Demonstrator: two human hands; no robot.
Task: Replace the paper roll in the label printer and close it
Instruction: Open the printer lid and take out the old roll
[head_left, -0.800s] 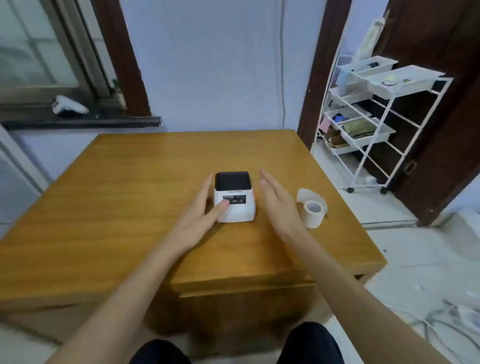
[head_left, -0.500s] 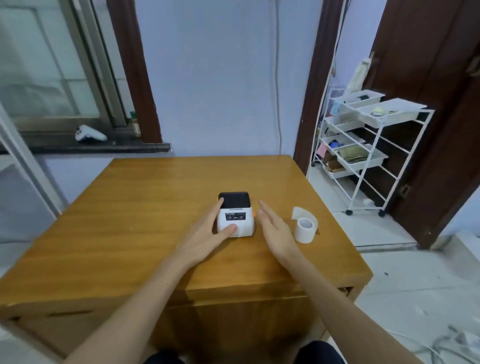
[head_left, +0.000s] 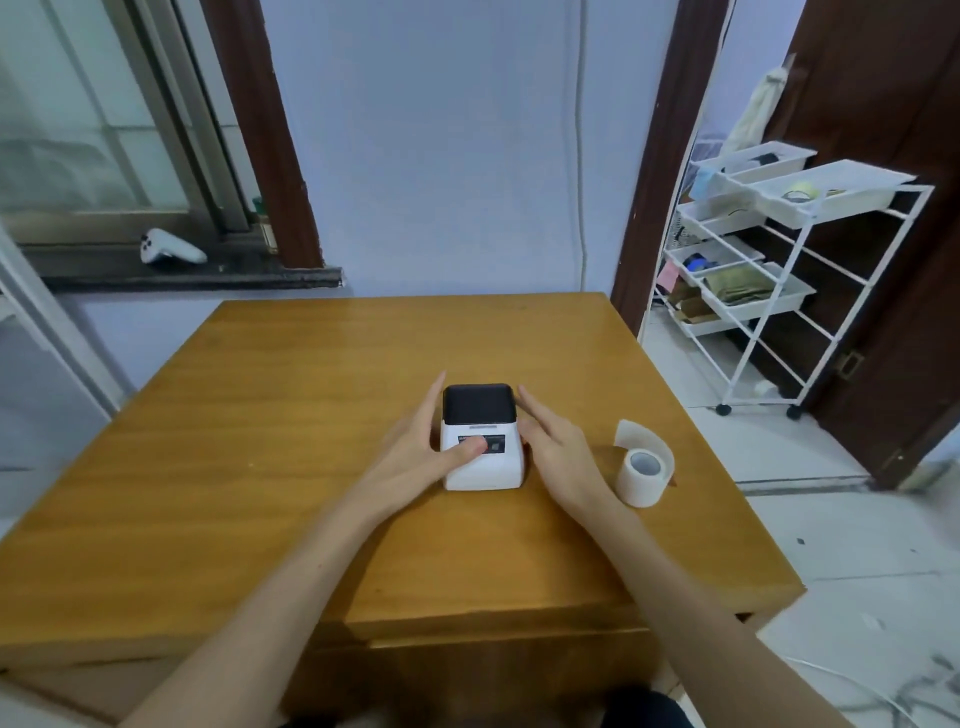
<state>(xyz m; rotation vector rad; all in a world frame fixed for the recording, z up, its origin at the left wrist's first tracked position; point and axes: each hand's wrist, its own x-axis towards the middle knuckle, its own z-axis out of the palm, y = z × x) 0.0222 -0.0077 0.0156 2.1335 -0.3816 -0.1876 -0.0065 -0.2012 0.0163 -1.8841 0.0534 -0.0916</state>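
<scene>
A small white label printer (head_left: 480, 415) with a black lid sits shut in the middle of the wooden table (head_left: 249, 426). My left hand (head_left: 415, 447) lies flat against its left side, thumb resting on the front panel. My right hand (head_left: 558, 449) presses its fingers against the printer's right side. A white paper roll (head_left: 641, 470) stands on end to the right, with a loose curl of paper rising behind it; neither hand touches it.
A white wire rack on wheels (head_left: 769, 280) with trays stands by the doorway at the right. A white game controller (head_left: 169, 249) lies on the window ledge at the left. Cables (head_left: 914, 696) trail on the floor at the lower right.
Both hands have closed in on the printer's sides; the right hand now touches it. The camera has tilted up and pulled back slightly.
</scene>
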